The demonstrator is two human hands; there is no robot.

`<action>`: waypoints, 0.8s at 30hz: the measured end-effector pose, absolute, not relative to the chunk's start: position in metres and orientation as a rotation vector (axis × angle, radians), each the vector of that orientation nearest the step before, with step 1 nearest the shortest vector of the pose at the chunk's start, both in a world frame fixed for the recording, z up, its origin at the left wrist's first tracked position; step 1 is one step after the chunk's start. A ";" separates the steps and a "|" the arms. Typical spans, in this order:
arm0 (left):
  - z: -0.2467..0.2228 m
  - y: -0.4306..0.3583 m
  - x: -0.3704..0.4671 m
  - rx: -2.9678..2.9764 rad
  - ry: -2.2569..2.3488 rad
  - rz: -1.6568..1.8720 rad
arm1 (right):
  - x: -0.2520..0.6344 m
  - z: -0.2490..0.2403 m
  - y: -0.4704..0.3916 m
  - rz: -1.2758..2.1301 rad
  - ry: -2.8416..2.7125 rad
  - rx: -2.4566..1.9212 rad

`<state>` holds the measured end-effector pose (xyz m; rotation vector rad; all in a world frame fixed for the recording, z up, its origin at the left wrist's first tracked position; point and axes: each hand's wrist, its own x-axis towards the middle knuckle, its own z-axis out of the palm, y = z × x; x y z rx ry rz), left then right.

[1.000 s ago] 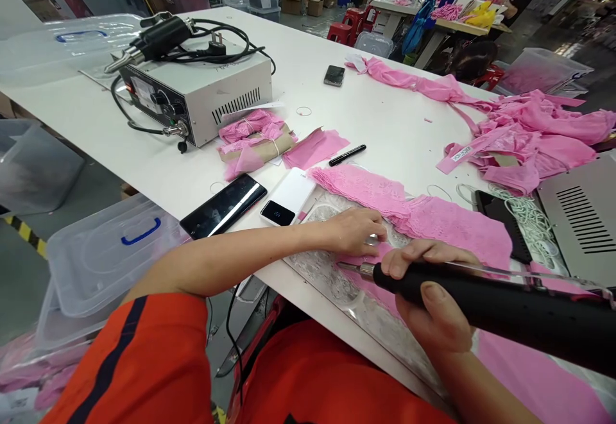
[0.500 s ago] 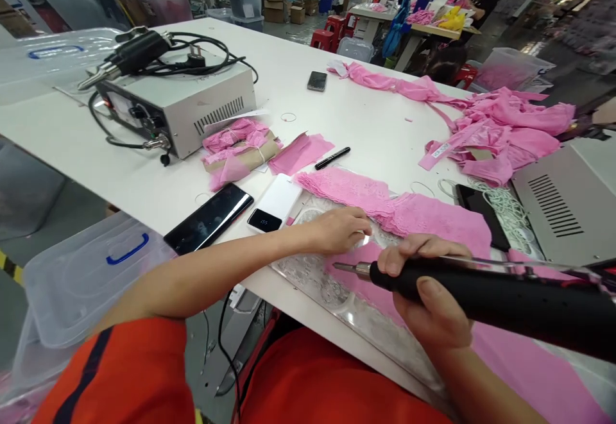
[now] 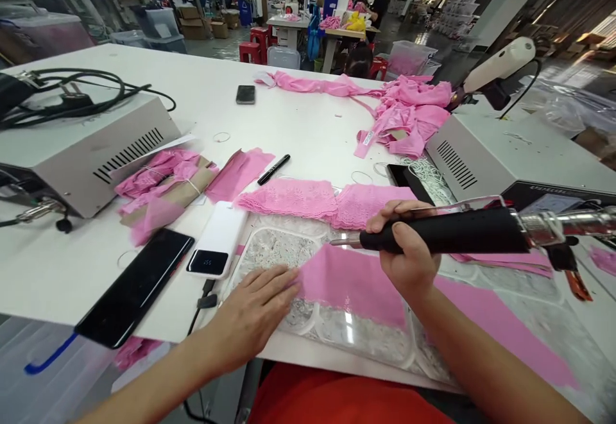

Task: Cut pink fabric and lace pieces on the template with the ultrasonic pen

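My left hand [image 3: 262,308] lies flat, fingers stretched out, its fingertips at the left end of a pink fabric piece [image 3: 356,283]. That piece rests on a clear, speckled plastic board [image 3: 269,244] with raised rounded outlines. My right hand [image 3: 409,251] is wrapped round a black-handled tool with a narrow metal tip [image 3: 452,231], held nearly level. The tip points left, close to the upper edge of the fabric; whether it touches cannot be made out. Behind it lies a stack of pink lace pieces [image 3: 293,198]. Another pink fabric piece [image 3: 500,328] is partly behind my right forearm.
A large phone [image 3: 139,283] and a white power bank [image 3: 219,238] lie left. A grey box [image 3: 96,154] with cables stands beyond, near a tied pink bundle [image 3: 163,183]. Another grey box [image 3: 514,148] stands right, near pink garments [image 3: 409,113]. A black pen [image 3: 274,169] lies mid-table.
The view has turned right. My left hand has come down from near the lace stack to the fabric's left end and flattened out. My right hand still holds the tool, now more level.
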<state>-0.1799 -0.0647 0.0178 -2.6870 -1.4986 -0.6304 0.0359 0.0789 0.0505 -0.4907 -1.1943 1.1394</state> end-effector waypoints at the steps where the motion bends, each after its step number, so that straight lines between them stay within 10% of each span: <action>1: 0.018 -0.065 -0.180 -2.687 -1.492 -0.629 | 0.035 0.049 0.079 1.147 -1.197 -0.486; 24: 0.015 -0.065 -0.183 -2.660 -1.343 -0.571 | 0.032 0.042 0.081 1.207 -1.192 -0.477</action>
